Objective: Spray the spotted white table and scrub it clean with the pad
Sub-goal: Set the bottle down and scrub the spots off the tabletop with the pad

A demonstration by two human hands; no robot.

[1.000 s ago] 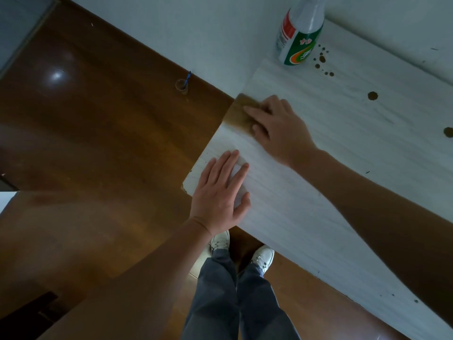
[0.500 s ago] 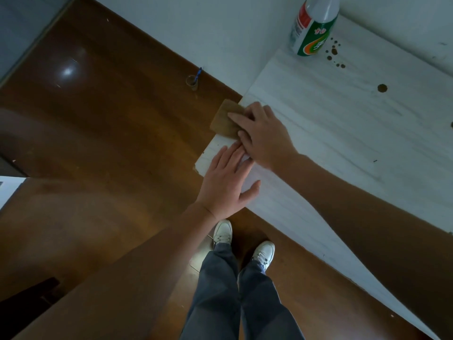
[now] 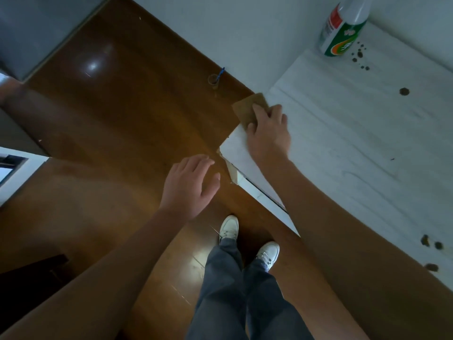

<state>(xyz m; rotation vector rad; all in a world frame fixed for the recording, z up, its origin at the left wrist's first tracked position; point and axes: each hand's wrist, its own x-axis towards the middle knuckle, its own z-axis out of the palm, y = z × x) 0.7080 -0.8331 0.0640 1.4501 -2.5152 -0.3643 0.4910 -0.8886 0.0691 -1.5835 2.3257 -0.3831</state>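
The white table (image 3: 355,148) fills the right side, with dark brown spots near the bottle, at mid-right and at the lower right edge. My right hand (image 3: 268,133) presses the brown scrub pad (image 3: 246,107) at the table's left edge; about half the pad hangs past that edge. My left hand (image 3: 191,185) hovers off the table over the floor, fingers spread, holding nothing. A white and green spray bottle (image 3: 342,30) stands upright at the table's far corner.
Glossy brown wooden floor (image 3: 110,114) lies to the left. A small brown roll with a blue item (image 3: 215,81) sits on the floor by the white wall (image 3: 245,33). My legs and white shoes (image 3: 248,241) stand beside the table's chipped near corner.
My left hand has lifted off the table and moved left over the floor. My right hand slid the pad to the table's left edge, so it overhangs.
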